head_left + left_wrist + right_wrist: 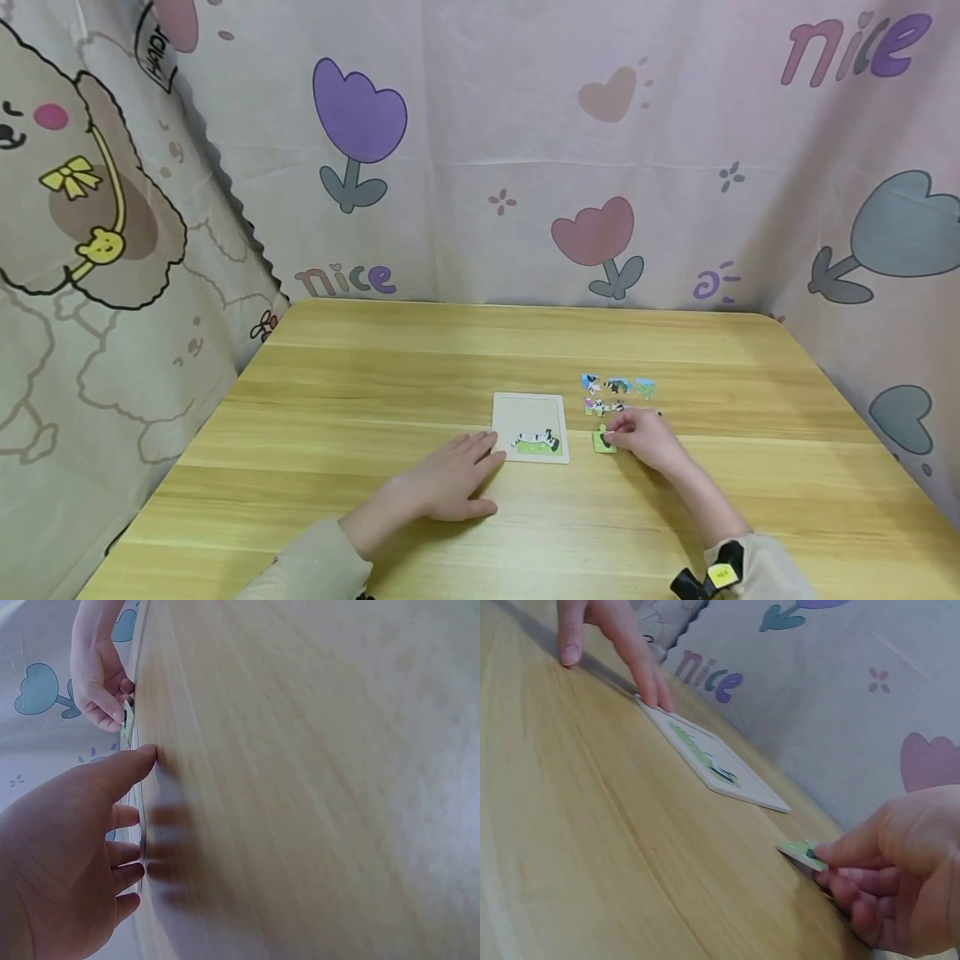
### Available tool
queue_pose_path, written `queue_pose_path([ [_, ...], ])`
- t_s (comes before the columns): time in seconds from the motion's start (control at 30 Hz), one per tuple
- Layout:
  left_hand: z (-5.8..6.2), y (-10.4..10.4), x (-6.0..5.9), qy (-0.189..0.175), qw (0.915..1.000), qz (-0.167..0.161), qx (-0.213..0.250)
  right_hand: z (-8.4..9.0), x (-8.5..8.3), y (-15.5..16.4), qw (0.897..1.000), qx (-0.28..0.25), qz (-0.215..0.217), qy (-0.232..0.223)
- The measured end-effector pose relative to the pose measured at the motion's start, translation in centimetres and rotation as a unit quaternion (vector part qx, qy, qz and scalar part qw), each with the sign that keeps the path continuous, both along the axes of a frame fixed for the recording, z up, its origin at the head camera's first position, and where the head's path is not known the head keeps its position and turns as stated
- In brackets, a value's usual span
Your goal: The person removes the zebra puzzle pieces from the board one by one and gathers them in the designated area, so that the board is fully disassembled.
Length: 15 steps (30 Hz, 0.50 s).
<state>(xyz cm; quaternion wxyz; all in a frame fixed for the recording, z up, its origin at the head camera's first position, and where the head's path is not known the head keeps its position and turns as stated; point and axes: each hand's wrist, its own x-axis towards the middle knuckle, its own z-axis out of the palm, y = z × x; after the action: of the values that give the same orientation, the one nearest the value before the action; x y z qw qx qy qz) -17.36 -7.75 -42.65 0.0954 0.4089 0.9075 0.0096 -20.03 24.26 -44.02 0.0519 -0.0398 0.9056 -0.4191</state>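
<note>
Between thumb and fingers my right hand [647, 437] pinches a green jigsaw puzzle piece [600, 442] with a dark mark on it. In the right wrist view this puzzle piece [801, 850] is tilted, one edge raised over the tabletop. A white square puzzle tray [525, 414] lies to its left, with joined green pieces showing a black-and-white animal [537, 442] along the lower part of its inside. My left hand [453, 479] rests with fingers extended, fingertips at the tray's left edge, thumb on the table.
Several loose puzzle pieces [618, 386] lie in rows just beyond my right hand, which partly covers the nearer row. The wooden table [360, 367] reaches back to a printed curtain [465, 150]. A black strap with a yellow label [722, 575] sits at my right wrist.
</note>
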Motion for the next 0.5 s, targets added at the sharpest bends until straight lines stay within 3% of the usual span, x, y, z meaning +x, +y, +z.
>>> queue_pose_path([
  [0.1, 0.01, -0.02, -0.04, 0.001, 1.0, 0.0, 0.001, 0.0, -0.16, -0.5, 0.999, 0.04, -0.005, 0.024],
  [0.5, 0.2, 0.03, 0.1, 0.0, 1.0, -0.001, -0.001, -0.25, -0.51, -1.17, 0.997, 0.065, -0.004, 0.044],
])
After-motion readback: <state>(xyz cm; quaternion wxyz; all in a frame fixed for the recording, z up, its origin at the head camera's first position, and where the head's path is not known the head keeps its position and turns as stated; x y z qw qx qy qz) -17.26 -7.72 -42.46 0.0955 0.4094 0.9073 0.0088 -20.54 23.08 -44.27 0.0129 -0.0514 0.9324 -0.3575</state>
